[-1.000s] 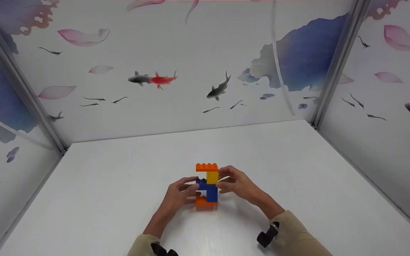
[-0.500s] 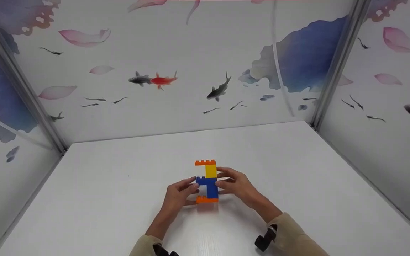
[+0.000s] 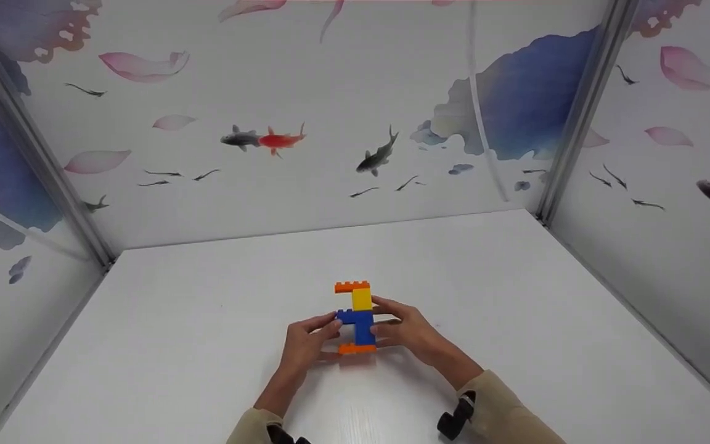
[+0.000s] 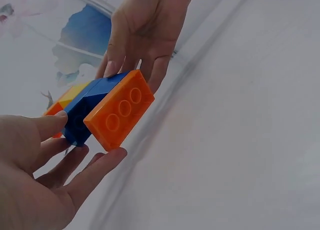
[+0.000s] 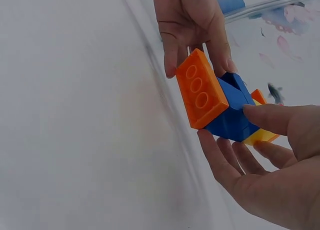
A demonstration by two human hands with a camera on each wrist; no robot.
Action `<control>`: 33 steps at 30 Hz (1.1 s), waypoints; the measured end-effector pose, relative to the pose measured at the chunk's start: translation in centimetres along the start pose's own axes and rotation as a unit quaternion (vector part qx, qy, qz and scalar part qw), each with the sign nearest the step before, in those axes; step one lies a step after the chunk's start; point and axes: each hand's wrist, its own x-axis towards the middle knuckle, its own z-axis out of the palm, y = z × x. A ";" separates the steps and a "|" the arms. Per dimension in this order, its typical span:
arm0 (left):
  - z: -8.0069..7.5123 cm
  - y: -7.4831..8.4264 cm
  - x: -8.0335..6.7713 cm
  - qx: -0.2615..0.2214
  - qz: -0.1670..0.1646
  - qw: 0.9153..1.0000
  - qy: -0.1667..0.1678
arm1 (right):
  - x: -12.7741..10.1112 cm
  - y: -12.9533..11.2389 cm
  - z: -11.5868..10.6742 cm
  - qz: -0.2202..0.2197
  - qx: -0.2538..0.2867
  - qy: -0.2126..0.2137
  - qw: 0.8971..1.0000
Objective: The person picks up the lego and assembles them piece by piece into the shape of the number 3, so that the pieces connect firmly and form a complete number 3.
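Note:
A toy building-brick stack is held up between both hands, mid-table in the head view. From the top it has an orange brick [image 3: 352,287], a yellow brick [image 3: 362,300], blue bricks [image 3: 365,330] and a bottom orange brick [image 3: 357,349]. My left hand [image 3: 304,344] pinches the jutting blue part with its thumb, one finger reaching the bottom orange brick. On the other side my right hand [image 3: 413,332] holds the blue and yellow bricks between thumb and fingers. Both wrist views show the hollow underside of the bottom orange brick [image 4: 120,110], with round tubes.
The white tabletop [image 3: 207,308] spreads around the hands, with a faint orange reflection below the stack. Printed panels [image 3: 330,74] with fish and petals enclose its back and sides. Metal posts [image 3: 577,117] stand at the back corners. Black wrist cameras [image 3: 457,416] sit at the sleeves.
The stack tipped and rose slightly, so its side now faces the head camera more squarely, then shifted a little left and down. Both hands kept their hold and moved with it.

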 end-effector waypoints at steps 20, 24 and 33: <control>0.2 -0.5 0.6 0.001 -0.048 0.998 0.037 | 0.3 0.5 0.8 0.042 0.003 0.009 0.999; 0.1 -0.5 0.5 0.005 -0.057 0.998 0.040 | 0.3 0.6 1.0 0.050 0.002 0.012 0.999; 0.1 -0.7 0.6 0.006 -0.058 0.997 0.048 | 0.3 0.6 1.1 0.054 0.003 0.008 0.998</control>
